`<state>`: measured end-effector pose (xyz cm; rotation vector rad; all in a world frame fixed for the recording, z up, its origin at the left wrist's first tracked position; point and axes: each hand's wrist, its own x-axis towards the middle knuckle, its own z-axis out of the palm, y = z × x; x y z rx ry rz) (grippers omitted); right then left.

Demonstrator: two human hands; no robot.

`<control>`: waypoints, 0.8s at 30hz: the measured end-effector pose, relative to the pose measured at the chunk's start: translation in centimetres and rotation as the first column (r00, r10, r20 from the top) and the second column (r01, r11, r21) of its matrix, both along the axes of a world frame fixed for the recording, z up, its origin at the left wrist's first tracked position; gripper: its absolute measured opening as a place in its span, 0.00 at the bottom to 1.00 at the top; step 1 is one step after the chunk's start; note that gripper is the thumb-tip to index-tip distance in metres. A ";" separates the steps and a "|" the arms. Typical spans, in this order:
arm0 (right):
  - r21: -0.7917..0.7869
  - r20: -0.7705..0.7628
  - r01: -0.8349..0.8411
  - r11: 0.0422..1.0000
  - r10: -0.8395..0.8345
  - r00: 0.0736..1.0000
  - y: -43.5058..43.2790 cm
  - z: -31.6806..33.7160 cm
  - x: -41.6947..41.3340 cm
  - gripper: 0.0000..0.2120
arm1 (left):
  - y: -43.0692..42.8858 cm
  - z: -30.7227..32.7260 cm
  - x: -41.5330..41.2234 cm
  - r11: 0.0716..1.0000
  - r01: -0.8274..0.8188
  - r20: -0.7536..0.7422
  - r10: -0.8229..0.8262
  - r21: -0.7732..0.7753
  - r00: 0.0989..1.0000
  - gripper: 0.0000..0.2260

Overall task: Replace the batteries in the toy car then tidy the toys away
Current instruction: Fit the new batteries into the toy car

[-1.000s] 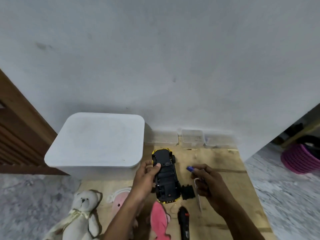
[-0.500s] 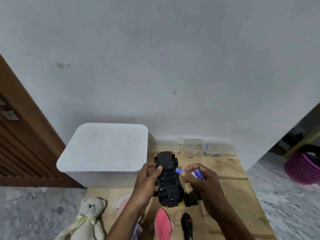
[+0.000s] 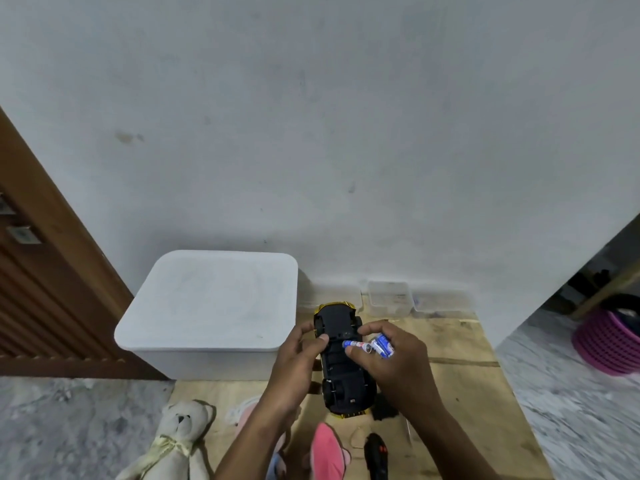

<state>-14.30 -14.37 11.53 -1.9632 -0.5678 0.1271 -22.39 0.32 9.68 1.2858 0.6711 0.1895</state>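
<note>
A yellow toy car [image 3: 341, 362] lies upside down on the wooden board [image 3: 457, 379], its black underside facing up. My left hand [image 3: 298, 362] grips the car's left side, thumb on the underside. My right hand [image 3: 391, 362] hovers over the car's middle and pinches one blue-and-white battery [image 3: 356, 345] between thumb and fingers, its tip over the underside. Further blue batteries [image 3: 383, 346] sit held against the same hand's fingers. A small black part [image 3: 382, 408], likely the battery cover, lies by the car's near right corner, mostly hidden by my right forearm.
A large white lidded storage box [image 3: 211, 306] stands left of the car against the wall. A clear small tub [image 3: 389, 297] sits at the wall. A pale teddy bear [image 3: 180, 441], pink soft toys [image 3: 325, 452] and a black remote [image 3: 375, 455] lie near me. A purple basket [image 3: 606, 344] stands at right.
My right hand has lifted with the batteries and moved left over the car's underside. My left hand keeps its grip on the car. The head view tilted down slightly.
</note>
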 end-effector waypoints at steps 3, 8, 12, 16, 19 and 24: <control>0.049 0.089 0.089 0.995 -0.093 0.992 0.3 -0.2 0.0 0.13 | 0.1 0.0 -0.2 1.000 -0.005 0.008 0.005 -0.011 1.000 0.09; 0.093 0.112 0.208 0.974 -0.218 0.970 1.1 -1.0 -0.8 0.14 | 0.2 0.1 -0.2 0.999 -0.021 0.021 0.022 -0.030 1.000 0.10; 0.077 0.145 0.189 0.979 -0.199 0.969 1.6 -1.5 -1.2 0.09 | 0.2 0.0 -0.3 0.999 -0.025 0.034 0.026 -0.044 0.999 0.09; 0.003 0.247 0.130 0.992 -0.127 0.961 1.7 -2.0 -1.2 0.05 | 0.3 0.0 -0.1 1.000 -0.018 0.038 0.019 -0.026 0.999 0.09; -0.030 0.306 0.134 0.991 -0.118 0.945 1.6 -2.1 -1.1 0.07 | 0.5 0.0 -0.1 1.000 -0.010 0.043 0.011 -0.026 0.999 0.09; -0.032 0.353 0.147 0.989 -0.126 0.927 1.7 -2.2 -1.3 0.07 | 0.4 0.0 -0.4 0.999 -0.007 0.055 0.009 -0.039 0.998 0.10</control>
